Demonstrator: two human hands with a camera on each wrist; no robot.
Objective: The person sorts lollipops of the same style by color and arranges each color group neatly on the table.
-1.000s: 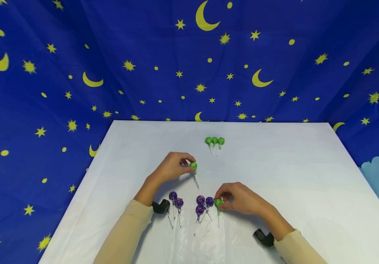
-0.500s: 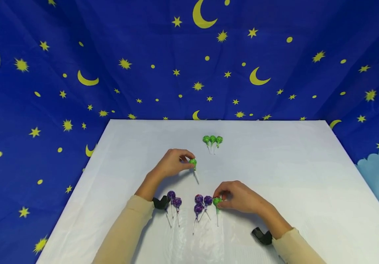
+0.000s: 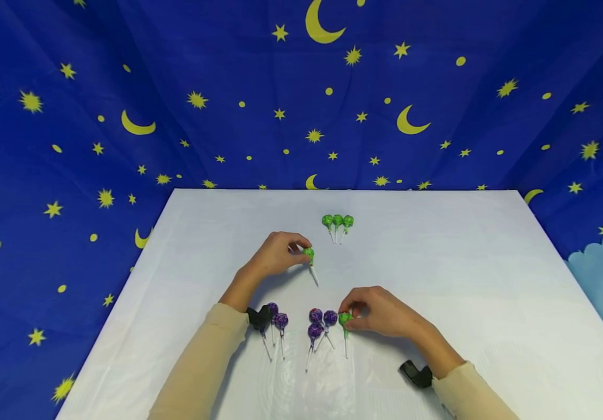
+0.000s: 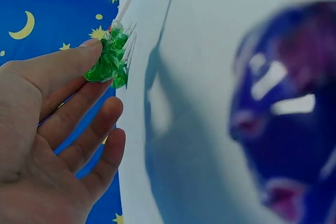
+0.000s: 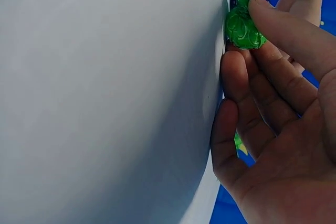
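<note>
My left hand point(image 3: 278, 252) pinches a green-wrapped lollipop point(image 3: 309, 253) by its head between thumb and fingers. In the left wrist view, this lollipop point(image 4: 102, 66) is clear of the white surface, and its shadow falls there. My right hand point(image 3: 382, 312) grips another green lollipop point(image 3: 344, 319) by the head, low at the table, its stick toward me. Just left of it lie three purple lollipops point(image 3: 314, 331). More purple lollipops point(image 3: 281, 321) lie near my left wrist, one mostly hidden behind the black wrist camera. Three green lollipops point(image 3: 338, 220) lie side by side toward the back.
The white table point(image 3: 438, 251) runs back to a blue curtain point(image 3: 259, 70) printed with yellow moons and stars. A black wrist camera point(image 3: 415, 374) sits below my right wrist. One purple lollipop point(image 4: 289, 108) looms large and blurred in the left wrist view.
My left hand has moved slightly forward with its green lollipop, toward the green row. My right hand stays in place on its lollipop. The head view has shifted a little.
</note>
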